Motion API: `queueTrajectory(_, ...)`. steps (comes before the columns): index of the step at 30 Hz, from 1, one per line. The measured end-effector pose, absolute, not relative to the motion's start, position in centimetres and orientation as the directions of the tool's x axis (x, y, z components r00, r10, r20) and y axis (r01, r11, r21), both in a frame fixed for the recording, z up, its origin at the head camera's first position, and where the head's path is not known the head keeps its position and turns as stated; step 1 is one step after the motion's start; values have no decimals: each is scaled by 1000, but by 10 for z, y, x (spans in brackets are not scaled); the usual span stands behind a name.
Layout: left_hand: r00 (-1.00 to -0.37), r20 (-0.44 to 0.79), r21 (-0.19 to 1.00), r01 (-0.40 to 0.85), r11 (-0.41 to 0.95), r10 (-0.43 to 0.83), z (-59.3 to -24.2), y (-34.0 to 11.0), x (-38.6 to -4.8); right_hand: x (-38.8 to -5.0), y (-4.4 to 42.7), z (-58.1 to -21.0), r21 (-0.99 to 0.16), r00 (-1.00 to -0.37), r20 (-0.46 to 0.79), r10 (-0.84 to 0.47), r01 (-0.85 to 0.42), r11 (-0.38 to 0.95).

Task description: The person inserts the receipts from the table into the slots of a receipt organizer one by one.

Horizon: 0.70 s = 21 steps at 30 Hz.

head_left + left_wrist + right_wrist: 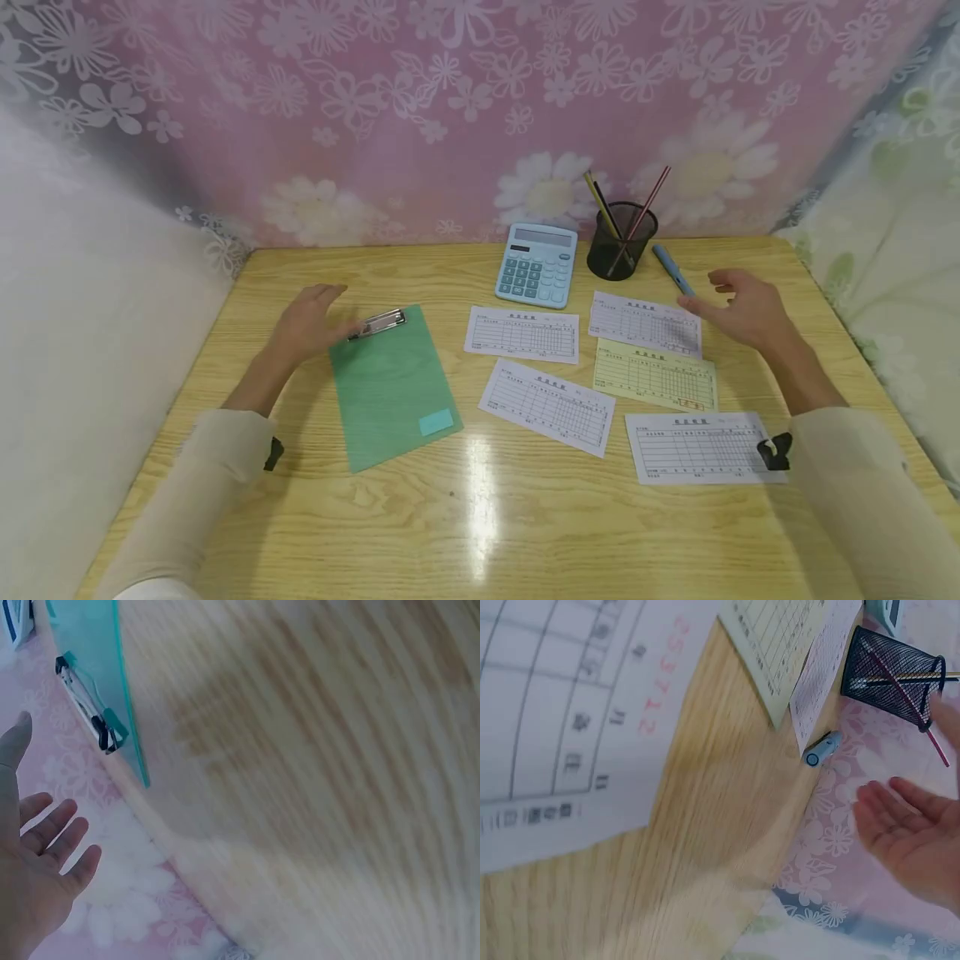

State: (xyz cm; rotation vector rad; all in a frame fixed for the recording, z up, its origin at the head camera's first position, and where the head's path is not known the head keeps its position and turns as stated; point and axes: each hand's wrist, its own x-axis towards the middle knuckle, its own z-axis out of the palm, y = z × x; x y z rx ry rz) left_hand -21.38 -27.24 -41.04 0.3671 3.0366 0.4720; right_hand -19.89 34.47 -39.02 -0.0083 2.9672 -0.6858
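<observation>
Table (600,533) of wood grain meets a flowered pink cloth (390,108) at the far side. A mesh cup (600,250), far right, contains pencils (657,186). The left hand (307,325), thumb and fingers wide apart, is by the clipboard (393,383) at left; the right hand (742,308), grip likewise wide, is near the pen (672,268) and slips (652,375) at right.

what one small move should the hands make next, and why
Probably lower the right hand and pinch the white slip just beyond the yellow slip. In the head view its thumb already appears over a corner of that white slip, and neither it nor the left hand holds anything.
</observation>
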Motion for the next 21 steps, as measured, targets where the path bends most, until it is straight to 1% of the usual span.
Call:
queueTrajectory(4, -958, -109, 363, 210, 908, 265, -417, -267, -215, -195, 346, -390, -414, -977, -212, 19, 107, 904)
queueTrajectory(8, -943, -171, 427, 191, 884, 287, -421, -262, -215, -191, 347, -391, -404, -947, -318, 52, 185, 896)
queueTrajectory(12, -936, -180, 452, 193, 871, 301, -426, -258, -215, -188, 345, -398, -411, -936, -342, 82, 227, 883)
queueTrajectory(18, -937, -165, 441, 208, 873, 307, -430, -255, -217, -188, 339, -409, -411, -920, -356, 162, 310, 857)
queueTrajectory(21, -939, -155, 441, 212, 872, 306, -431, -254, -218, -189, 337, -411, -382, -918, -357, 176, 315, 869)
